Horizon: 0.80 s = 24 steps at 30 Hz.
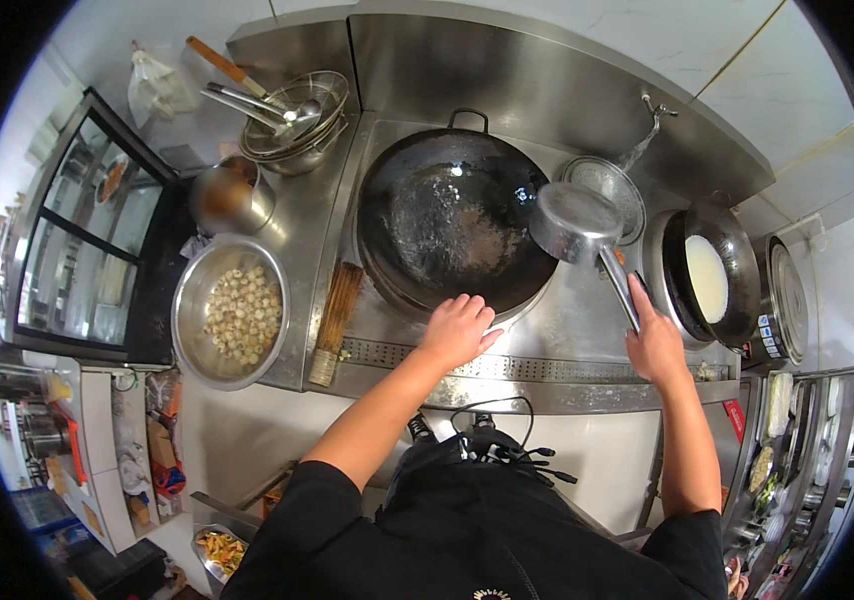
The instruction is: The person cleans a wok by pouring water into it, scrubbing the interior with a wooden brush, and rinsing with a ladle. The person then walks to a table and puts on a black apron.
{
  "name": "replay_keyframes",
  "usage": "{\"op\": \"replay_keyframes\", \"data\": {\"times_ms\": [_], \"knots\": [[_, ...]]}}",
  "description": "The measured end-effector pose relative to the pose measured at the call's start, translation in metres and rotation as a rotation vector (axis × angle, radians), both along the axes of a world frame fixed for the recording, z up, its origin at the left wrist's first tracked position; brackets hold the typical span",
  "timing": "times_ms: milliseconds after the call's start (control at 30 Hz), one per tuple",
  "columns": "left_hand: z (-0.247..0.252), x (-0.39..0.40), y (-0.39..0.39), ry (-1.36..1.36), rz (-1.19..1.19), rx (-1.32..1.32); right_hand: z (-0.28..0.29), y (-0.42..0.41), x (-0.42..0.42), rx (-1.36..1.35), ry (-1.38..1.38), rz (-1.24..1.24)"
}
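My right hand (652, 337) is closed around the long handle of a metal saucepan (565, 232). The saucepan hangs over the right rim of a large dark wok (449, 214); its round base seems turned up towards me, so its inside is hidden. At the wok's near rim is my left hand (460, 330), fingers bent and thumb apart; whether it grips the rim or a hidden handle is unclear. Shiny wet patches mark the wok's inside, with a brownish area near its middle. A loop handle stands at the wok's far rim.
On the left are a bamboo wok brush (337, 322), a steel bowl (183, 345) of pale round pieces and a pot of strainers and ladles (307, 159). Rightward, water runs from a tap (656, 112) beside a perforated strainer (599, 176); farther right, a smaller wok (738, 240) holds whitish liquid.
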<state>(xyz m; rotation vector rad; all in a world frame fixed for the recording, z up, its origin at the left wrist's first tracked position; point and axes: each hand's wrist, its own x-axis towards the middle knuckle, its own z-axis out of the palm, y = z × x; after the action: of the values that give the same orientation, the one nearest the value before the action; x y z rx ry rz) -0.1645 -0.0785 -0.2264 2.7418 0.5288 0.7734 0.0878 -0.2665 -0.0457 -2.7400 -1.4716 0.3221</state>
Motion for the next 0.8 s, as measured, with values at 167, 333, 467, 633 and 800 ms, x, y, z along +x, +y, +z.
{"op": "replay_keyframes", "data": {"times_ms": [167, 333, 467, 633, 800], "knots": [[-0.003, -0.006, 0.019, 0.025, -0.187, 0.151, -0.012, -0.025, 0.0, -0.032, -0.067, 0.022], [0.023, -0.009, 0.043, 0.114, -0.272, 0.25, -0.016, -0.02, -0.006, -0.226, -0.073, 0.018], [0.062, 0.009, 0.059, 0.159, -0.484, 0.293, -0.022, -0.014, -0.008, -0.434, 0.03, 0.033], [0.131, 0.029, 0.081, 0.371, -0.624, 0.404, -0.043, -0.03, 0.003, -0.287, 0.229, 0.045], [0.186, 0.068, 0.075, 0.529, -0.728, 0.572, -0.069, -0.041, 0.006, -0.16, 0.408, 0.018]]}}
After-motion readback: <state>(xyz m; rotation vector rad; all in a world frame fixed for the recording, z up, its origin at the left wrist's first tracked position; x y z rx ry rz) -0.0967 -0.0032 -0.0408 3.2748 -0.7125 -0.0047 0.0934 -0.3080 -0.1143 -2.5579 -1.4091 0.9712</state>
